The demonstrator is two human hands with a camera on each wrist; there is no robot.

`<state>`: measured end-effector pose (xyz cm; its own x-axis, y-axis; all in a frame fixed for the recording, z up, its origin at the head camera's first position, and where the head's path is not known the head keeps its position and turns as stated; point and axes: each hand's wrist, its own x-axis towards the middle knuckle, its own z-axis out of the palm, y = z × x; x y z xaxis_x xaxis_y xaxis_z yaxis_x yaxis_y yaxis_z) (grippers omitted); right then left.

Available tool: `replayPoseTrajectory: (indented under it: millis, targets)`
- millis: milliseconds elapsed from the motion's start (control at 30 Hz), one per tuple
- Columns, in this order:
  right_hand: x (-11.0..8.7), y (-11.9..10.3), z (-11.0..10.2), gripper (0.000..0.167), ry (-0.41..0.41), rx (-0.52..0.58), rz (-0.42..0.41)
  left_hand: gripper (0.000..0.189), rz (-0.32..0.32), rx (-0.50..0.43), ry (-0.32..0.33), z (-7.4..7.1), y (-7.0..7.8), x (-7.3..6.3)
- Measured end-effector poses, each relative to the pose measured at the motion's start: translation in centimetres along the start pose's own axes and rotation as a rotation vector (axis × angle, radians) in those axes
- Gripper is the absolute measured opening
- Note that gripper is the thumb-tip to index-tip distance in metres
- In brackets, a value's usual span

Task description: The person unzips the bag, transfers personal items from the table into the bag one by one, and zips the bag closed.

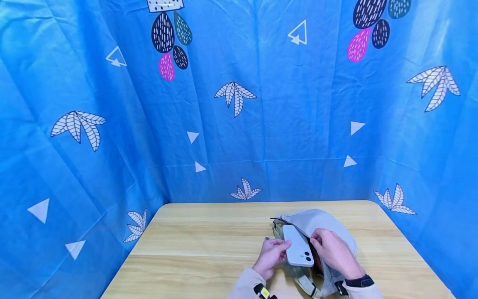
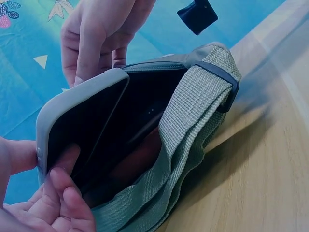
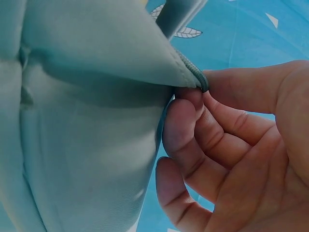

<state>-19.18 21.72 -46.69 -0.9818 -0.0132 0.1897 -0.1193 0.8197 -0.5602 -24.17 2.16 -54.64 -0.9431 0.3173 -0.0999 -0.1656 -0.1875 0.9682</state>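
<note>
A white phone with its camera lenses toward the near end tilts over the mouth of a grey zippered waist bag. My left hand pinches the phone by its edge, thumb on one face and fingers on the other. In the left wrist view the phone's dark screen faces the camera, above the bag's dark inside. My right hand pinches the zippered edge of the bag's opening, as the right wrist view shows at the zipper edge. The bag's lower interior is in shadow.
The bag lies on a light wooden table, toward its right front. Its woven strap with a black buckle hangs along the near side. A blue patterned curtain stands behind the table and at both sides.
</note>
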Motion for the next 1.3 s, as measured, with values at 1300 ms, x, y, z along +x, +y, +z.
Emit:
replayPoseTrajectory:
  millis: [1300]
  targets:
    - [-0.2, -0.1, -0.2, 0.008, -0.005, 0.009, 0.012, 0.017, 0.042, -0.048, 0.068, 4.3, -1.0, 0.7]
